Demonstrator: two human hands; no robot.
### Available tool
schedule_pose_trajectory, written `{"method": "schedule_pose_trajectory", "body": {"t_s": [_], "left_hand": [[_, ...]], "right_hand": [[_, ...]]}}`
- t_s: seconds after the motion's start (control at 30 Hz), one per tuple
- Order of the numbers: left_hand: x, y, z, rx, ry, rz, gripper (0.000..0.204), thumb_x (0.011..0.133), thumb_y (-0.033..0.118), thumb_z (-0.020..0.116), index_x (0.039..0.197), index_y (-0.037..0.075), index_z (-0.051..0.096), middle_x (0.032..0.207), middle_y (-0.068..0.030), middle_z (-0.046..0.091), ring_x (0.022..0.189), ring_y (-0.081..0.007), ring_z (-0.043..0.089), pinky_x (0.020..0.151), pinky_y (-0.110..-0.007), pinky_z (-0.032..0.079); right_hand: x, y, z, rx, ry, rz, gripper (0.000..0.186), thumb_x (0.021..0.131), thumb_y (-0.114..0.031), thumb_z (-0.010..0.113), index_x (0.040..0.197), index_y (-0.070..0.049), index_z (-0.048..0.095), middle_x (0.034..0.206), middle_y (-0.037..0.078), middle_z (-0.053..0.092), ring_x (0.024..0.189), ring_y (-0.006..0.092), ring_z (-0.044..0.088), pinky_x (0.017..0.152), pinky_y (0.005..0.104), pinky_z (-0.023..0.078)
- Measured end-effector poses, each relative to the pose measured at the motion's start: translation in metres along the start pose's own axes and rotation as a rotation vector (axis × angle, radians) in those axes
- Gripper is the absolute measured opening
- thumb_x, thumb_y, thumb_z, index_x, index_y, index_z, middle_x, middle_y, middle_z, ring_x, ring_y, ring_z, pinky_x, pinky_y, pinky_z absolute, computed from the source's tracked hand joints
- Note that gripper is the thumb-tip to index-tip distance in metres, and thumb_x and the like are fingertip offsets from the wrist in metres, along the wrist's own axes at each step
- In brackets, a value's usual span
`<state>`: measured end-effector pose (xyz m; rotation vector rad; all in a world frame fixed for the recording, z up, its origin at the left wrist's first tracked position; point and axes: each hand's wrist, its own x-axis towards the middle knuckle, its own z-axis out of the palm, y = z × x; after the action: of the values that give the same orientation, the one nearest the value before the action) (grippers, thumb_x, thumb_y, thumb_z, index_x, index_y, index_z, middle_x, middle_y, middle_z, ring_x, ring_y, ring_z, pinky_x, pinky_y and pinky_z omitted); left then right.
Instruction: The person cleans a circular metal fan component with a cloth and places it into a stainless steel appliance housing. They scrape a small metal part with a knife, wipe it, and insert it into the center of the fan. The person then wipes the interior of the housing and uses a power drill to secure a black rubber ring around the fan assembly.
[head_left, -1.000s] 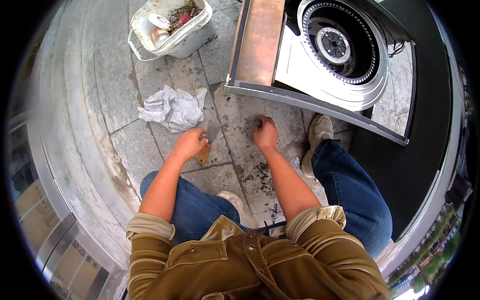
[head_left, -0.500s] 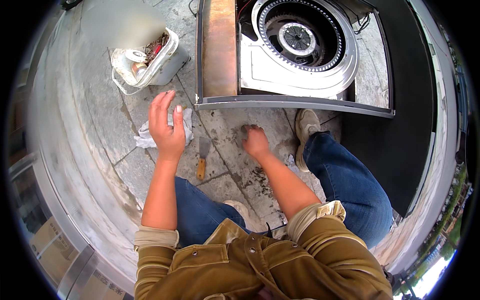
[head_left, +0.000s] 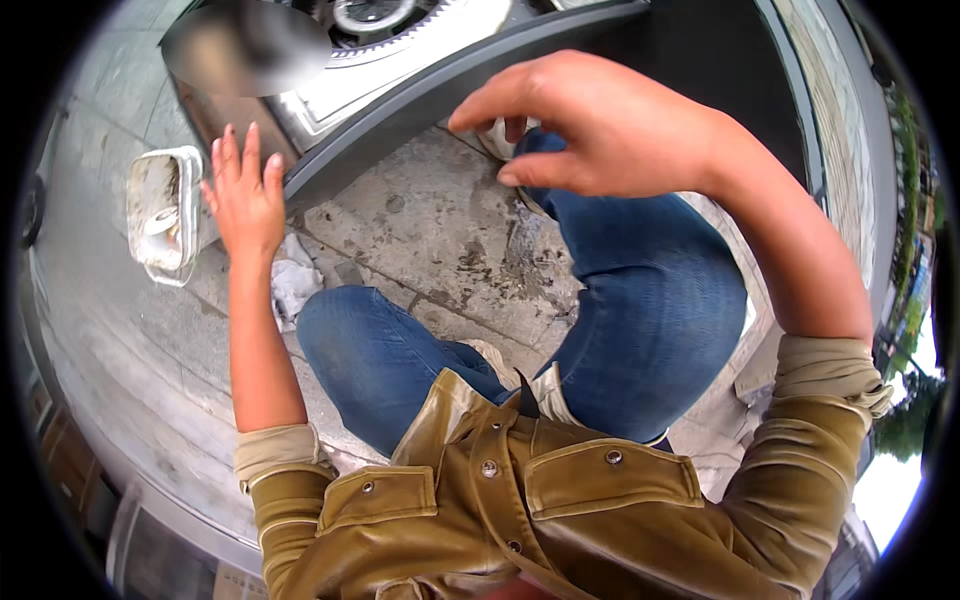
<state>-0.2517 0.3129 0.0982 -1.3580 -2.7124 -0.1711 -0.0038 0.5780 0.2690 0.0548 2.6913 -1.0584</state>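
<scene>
My left hand point(head_left: 245, 200) is raised with its fingers spread and nothing in it. It appears beside the lower left corner of an opened metal appliance point(head_left: 400, 105) with a round blower fan point(head_left: 375, 20); whether it touches the corner I cannot tell. Holding nothing, my right hand point(head_left: 590, 125) hovers over my right leg, in front of the grey frame edge. Its fingers are bent, the thumb well apart from them. Between my left forearm and left knee lies a crumpled whitish rag point(head_left: 295, 282). Beside it shows a scraper's blade point(head_left: 349, 272), the handle hidden behind my knee.
A dirty white bucket point(head_left: 193, 185) with items inside stands at the left. A large black panel point(head_left: 700, 70) fills the upper right. Stone paving point(head_left: 410, 225) with dark wet debris lies between my legs. A blurred patch hides part of the appliance.
My right hand has come up from the paving and moved right. My left hand now appears farther left, its fingers spread wider. The view has shifted, putting the appliance higher and tilted.
</scene>
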Motion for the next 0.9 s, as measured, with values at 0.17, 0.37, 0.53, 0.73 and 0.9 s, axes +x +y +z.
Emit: {"method": "schedule_pose_trajectory", "body": {"t_s": [0.17,0.37,0.53,0.73,0.9], "left_hand": [[0.0,-0.007,0.005,-0.033,0.081,0.097,0.05,0.1,0.046,0.034,0.144,0.024,0.042,0.152,-0.0084,0.033,0.142,-0.03,0.027,0.109,-0.062,0.018],[0.0,0.0,0.003,-0.112,0.036,0.12,0.053,0.102,0.046,0.028,0.142,0.016,0.044,0.149,-0.0138,0.038,0.14,-0.0325,0.029,0.111,-0.053,0.02],[0.002,-0.008,-0.002,-0.248,0.016,0.195,0.059,0.103,0.044,0.027,0.139,0.001,0.045,0.144,-0.0186,0.043,0.138,-0.0342,0.033,0.112,-0.042,0.024],[0.004,-0.002,-0.006,-0.158,0.034,0.262,0.056,0.103,0.041,0.027,0.137,0.002,0.047,0.142,-0.0174,0.045,0.137,-0.0343,0.035,0.111,-0.043,0.025],[0.004,0.001,-0.008,-0.082,0.066,0.181,0.048,0.101,0.039,0.032,0.136,0.012,0.051,0.144,-0.0106,0.046,0.137,-0.031,0.036,0.111,-0.053,0.019]], "right_hand": [[-0.195,0.038,0.056,0.608,0.845,0.343,0.03,0.087,-0.008,0.067,0.117,-0.002,0.062,0.094,0.003,0.065,0.084,0.0084,0.061,0.077,0.0232,0.051],[-0.373,0.119,0.332,0.522,1.062,1.428,0.036,0.082,-0.014,0.069,0.113,0.003,0.061,0.093,0.008,0.067,0.079,0.0142,0.065,0.069,0.0273,0.052],[-0.343,0.1,0.467,1.481,0.569,2.042,0.05,0.078,-0.035,0.074,0.108,0.003,0.063,0.103,0.017,0.063,0.084,0.0324,0.065,0.071,0.049,0.054],[-0.295,0.113,0.495,-0.276,-0.022,1.331,0.084,0.076,-0.026,0.071,0.145,-0.001,0.03,0.151,0.024,0.024,0.135,0.0366,0.035,0.102,0.055,0.038],[-0.287,0.123,0.513,-0.327,-0.238,1.345,0.057,0.094,-0.022,0.042,0.147,-0.005,0.029,0.155,0.02,0.021,0.143,0.0379,0.02,0.104,0.0603,0.03]]}}
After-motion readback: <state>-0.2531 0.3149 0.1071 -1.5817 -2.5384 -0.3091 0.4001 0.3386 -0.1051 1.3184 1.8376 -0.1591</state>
